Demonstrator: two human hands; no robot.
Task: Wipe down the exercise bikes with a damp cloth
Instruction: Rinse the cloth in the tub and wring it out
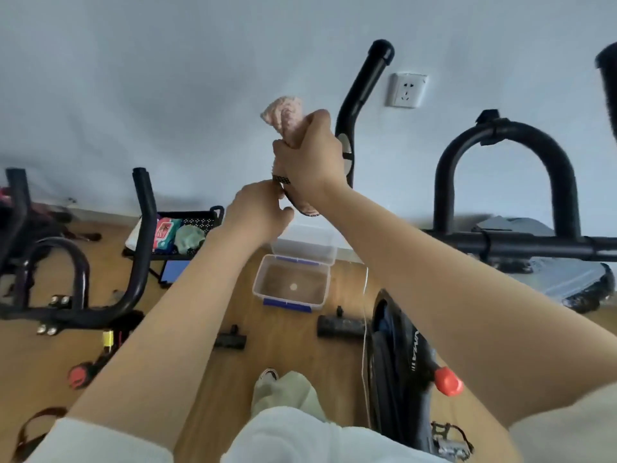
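A pink cloth (283,115) is bunched and twisted between both hands, held up in the air over a clear plastic tub (289,285) on the floor. My right hand (312,158) is closed around the cloth's upper part. My left hand (258,210) grips its lower end, which has a dark patterned edge. One exercise bike (494,243) with black handlebars stands to my right, its left handle (362,85) rising behind my right hand. A second bike (80,295) stands to my left.
A black mesh basket (197,218) with a wipes packet and a green cloth sits on the wooden floor by the wall. A wall socket (405,91) is above. Bike feet (340,325) lie near the tub. My leg and shoe (267,375) are below.
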